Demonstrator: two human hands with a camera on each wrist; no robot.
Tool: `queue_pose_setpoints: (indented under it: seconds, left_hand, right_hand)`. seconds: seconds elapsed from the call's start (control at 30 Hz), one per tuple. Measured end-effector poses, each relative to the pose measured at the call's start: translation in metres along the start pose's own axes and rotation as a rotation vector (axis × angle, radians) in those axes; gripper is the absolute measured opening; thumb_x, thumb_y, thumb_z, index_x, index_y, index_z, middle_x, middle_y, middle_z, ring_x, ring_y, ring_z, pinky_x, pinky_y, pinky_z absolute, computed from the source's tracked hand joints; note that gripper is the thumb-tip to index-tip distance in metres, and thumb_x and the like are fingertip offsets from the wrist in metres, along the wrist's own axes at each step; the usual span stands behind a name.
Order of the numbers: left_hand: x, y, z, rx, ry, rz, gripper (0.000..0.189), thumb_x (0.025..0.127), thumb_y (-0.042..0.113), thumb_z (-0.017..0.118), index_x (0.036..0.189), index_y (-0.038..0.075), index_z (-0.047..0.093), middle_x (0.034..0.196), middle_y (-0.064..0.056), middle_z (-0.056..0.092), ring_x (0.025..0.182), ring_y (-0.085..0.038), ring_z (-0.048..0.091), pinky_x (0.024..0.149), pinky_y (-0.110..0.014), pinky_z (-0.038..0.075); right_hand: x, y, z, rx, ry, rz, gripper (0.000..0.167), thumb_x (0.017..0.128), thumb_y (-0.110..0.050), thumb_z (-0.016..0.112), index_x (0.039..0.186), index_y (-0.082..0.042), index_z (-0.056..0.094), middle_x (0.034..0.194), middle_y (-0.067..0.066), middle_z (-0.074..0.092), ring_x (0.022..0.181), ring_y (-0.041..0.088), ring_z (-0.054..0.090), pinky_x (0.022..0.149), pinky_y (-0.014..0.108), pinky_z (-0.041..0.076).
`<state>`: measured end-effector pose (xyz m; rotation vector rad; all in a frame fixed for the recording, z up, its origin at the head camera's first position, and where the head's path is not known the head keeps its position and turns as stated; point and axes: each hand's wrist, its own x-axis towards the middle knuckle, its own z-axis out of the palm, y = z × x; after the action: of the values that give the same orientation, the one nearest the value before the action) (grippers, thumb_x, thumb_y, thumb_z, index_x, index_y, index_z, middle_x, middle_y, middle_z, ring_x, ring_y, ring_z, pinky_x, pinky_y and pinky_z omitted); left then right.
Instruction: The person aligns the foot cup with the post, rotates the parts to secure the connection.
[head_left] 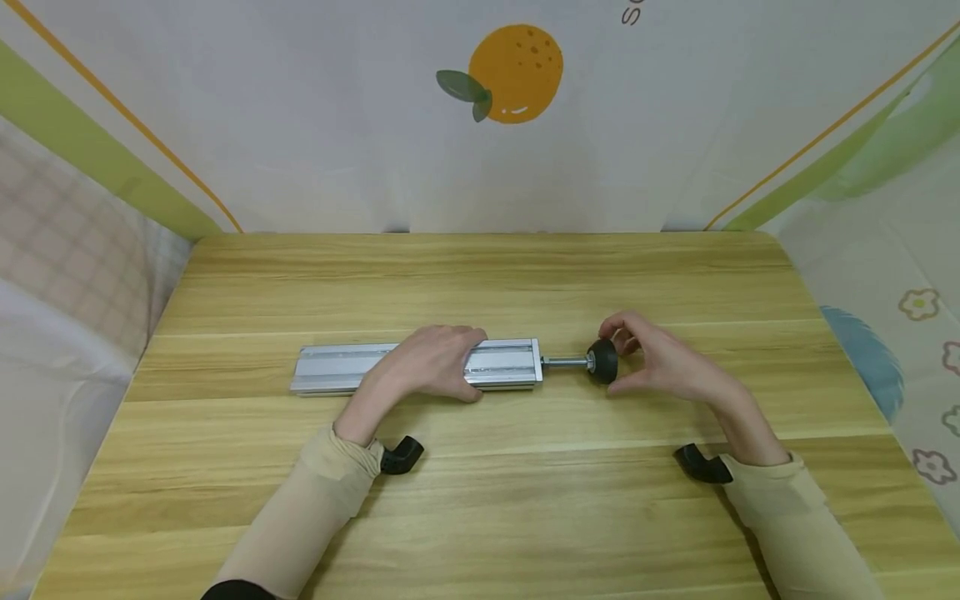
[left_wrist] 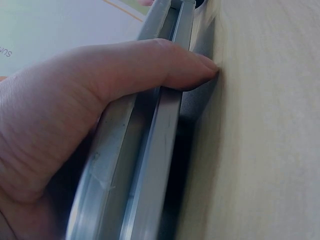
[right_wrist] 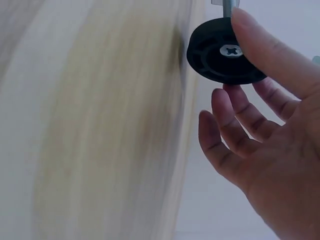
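A silver aluminium profile (head_left: 510,358) lies crosswise on the wooden table, with an end plate at its right end. My left hand (head_left: 431,360) grips it from above, thumb over the near side; in the left wrist view the thumb (left_wrist: 150,67) crosses the grooved side, its tip at the tabletop. Out of the right end runs a threaded rod (head_left: 567,362) carrying a round black levelling foot (head_left: 603,362). My right hand (head_left: 663,358) pinches the foot's rim between thumb and fingers. Its ribbed underside and cross-head screw (right_wrist: 231,51) face the palm in the right wrist view.
The wood-grain table (head_left: 540,517) has rounded far corners. Behind it hangs a pale curtain (head_left: 337,125) printed with an orange, and patterned cloth covers both sides. A black curved piece (head_left: 402,456) sticks out at the left cuff, another (head_left: 702,464) at the right cuff.
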<state>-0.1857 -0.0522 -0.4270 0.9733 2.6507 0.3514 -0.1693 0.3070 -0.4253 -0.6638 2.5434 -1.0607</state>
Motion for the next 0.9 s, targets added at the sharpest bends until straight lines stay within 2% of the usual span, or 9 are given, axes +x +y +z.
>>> queue_pose_setpoints:
  seconds: [0.17,0.3,0.43,0.6,0.73,0.9]
  left_hand:
    - [-0.0001,0.0,0.0,0.0,0.0,0.001,0.057,0.074,0.043,0.083,0.118,0.014,0.059,0.095,0.004,0.064,0.082,-0.014,0.058,0.083,-0.038,0.055]
    - [-0.0001,-0.0003,0.0,-0.002,0.006,0.003,0.056,0.074,0.042,0.083,0.116,0.014,0.06,0.091,0.005,0.063,0.079,-0.014,0.057,0.079,-0.036,0.054]
    - [-0.0005,-0.0005,0.0,-0.006,0.013,0.004,0.057,0.074,0.042,0.083,0.117,0.014,0.06,0.09,0.005,0.062,0.078,-0.013,0.056,0.078,-0.035,0.054]
    - [-0.001,-0.0004,0.0,-0.002,0.021,0.007,0.056,0.074,0.041,0.083,0.117,0.014,0.06,0.092,0.005,0.064,0.079,-0.014,0.057,0.08,-0.036,0.055]
    - [-0.0007,-0.0004,0.0004,-0.004,0.021,0.008,0.055,0.074,0.041,0.083,0.116,0.014,0.06,0.092,0.005,0.064,0.08,-0.014,0.057,0.08,-0.036,0.055]
    - [-0.0003,-0.0011,0.0007,-0.006,0.02,0.008,0.056,0.074,0.041,0.083,0.117,0.013,0.061,0.091,0.005,0.063,0.08,-0.014,0.057,0.079,-0.036,0.054]
  right_hand:
    - [-0.0024,0.0007,-0.0023,-0.015,-0.005,0.011,0.058,0.082,-0.018,0.086,0.129,-0.009,0.055,0.119,0.007,0.064,0.104,0.021,0.059,0.091,0.034,0.055]
    - [-0.0049,0.0018,-0.0056,-0.05,-0.044,0.023,0.046,0.096,-0.024,0.072,0.137,-0.009,0.057,0.119,0.007,0.067,0.103,0.019,0.062,0.085,0.028,0.054]
    - [-0.005,0.0021,-0.0076,-0.105,-0.077,0.02,0.044,0.104,-0.026,0.06,0.143,-0.007,0.056,0.127,0.009,0.068,0.107,0.018,0.064,0.089,0.029,0.055]
    - [-0.0056,0.0013,-0.0088,-0.142,-0.077,0.01,0.045,0.106,-0.025,0.056,0.147,-0.007,0.054,0.135,0.012,0.067,0.11,0.02,0.065,0.091,0.03,0.054]
    - [-0.0061,0.0,-0.0079,-0.079,-0.066,0.029,0.055,0.099,-0.027,0.068,0.148,-0.01,0.051,0.137,0.009,0.064,0.112,0.021,0.062,0.093,0.035,0.055]
    - [-0.0032,-0.0019,-0.0036,-0.015,-0.033,0.052,0.074,0.077,-0.025,0.091,0.137,-0.012,0.049,0.133,0.008,0.06,0.111,0.022,0.059,0.096,0.039,0.054]
